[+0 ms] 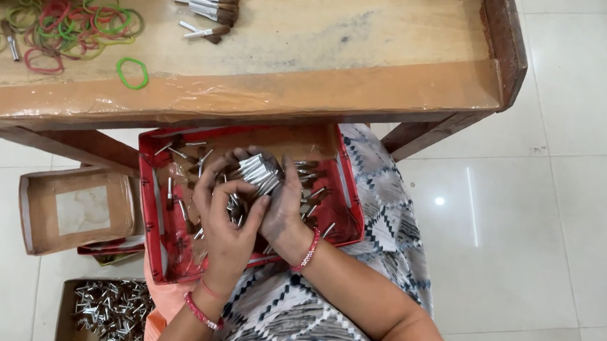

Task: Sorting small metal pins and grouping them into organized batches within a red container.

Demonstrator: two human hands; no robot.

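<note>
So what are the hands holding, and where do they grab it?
Both hands hold one bunch of small silver sticks over the red tray. The left hand cups it from below, and the right hand wraps its side.

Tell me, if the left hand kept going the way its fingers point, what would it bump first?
Probably the bundle of small silver sticks that both hands hold over the red tray. The left hand points up toward it and already touches it; depth beyond is unclear.

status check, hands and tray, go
Both hands, left and right, cupped round a bundle of silver sticks. Over red tray on lap. Nothing blocking.
</note>
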